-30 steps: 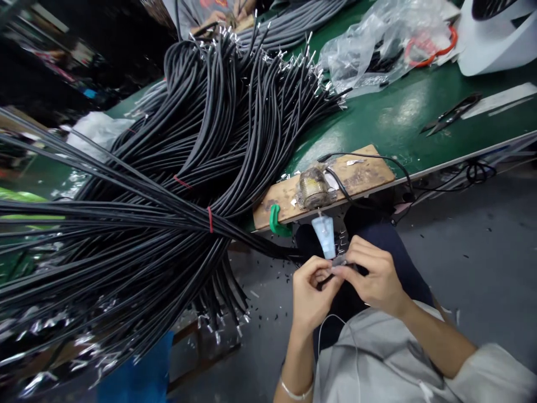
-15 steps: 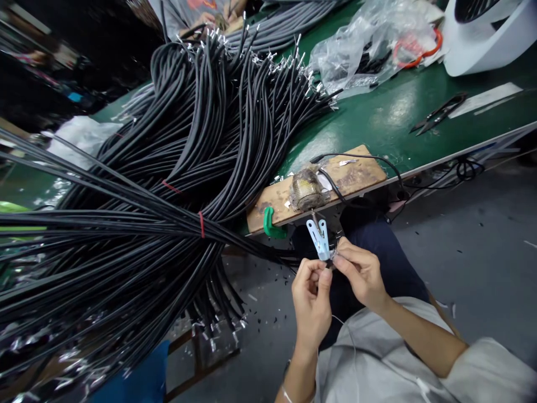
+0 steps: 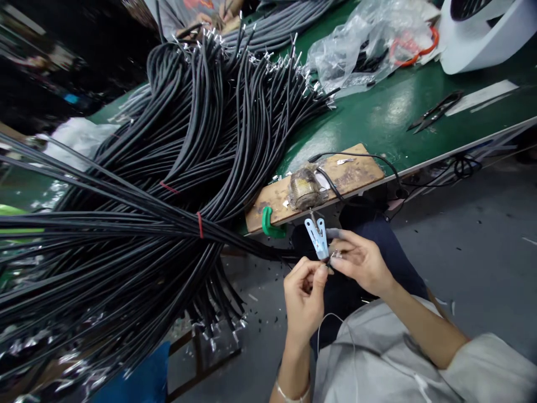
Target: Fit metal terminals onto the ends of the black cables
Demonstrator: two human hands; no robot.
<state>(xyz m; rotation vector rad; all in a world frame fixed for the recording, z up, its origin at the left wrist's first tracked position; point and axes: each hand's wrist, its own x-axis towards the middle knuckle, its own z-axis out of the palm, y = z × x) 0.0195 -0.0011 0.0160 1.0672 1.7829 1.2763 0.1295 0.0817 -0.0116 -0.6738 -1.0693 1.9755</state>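
A light-blue clothes peg [image 3: 318,238] hangs on the shaft of a small tape-wrapped motor [image 3: 305,189], just beyond my fingers. Below the peg's tip, my left hand [image 3: 305,296] pinches the end of a black cable between thumb and fingers. My right hand [image 3: 364,262] meets it there, thumb and fingers closed on the silvery wire strands [image 3: 336,254] at the cable end. A grey covering shows on one of its extended fingertips, close beside the peg. From the left, a bundle of black cables [image 3: 235,238], tied with a red band [image 3: 200,225], runs toward my left hand.
The motor sits on a wooden board [image 3: 361,165], with a green clamp [image 3: 271,223] at the edge of the green table [image 3: 403,134]. Snips [image 3: 436,112], orange-handled scissors [image 3: 415,47] and a plastic bag [image 3: 335,56] lie behind. Another person's hands [image 3: 218,21] work at the back.
My right hand has opened out a little, one finger now stretched beside the peg. My left hand has shifted slightly left and down. The whole view has moved slightly.
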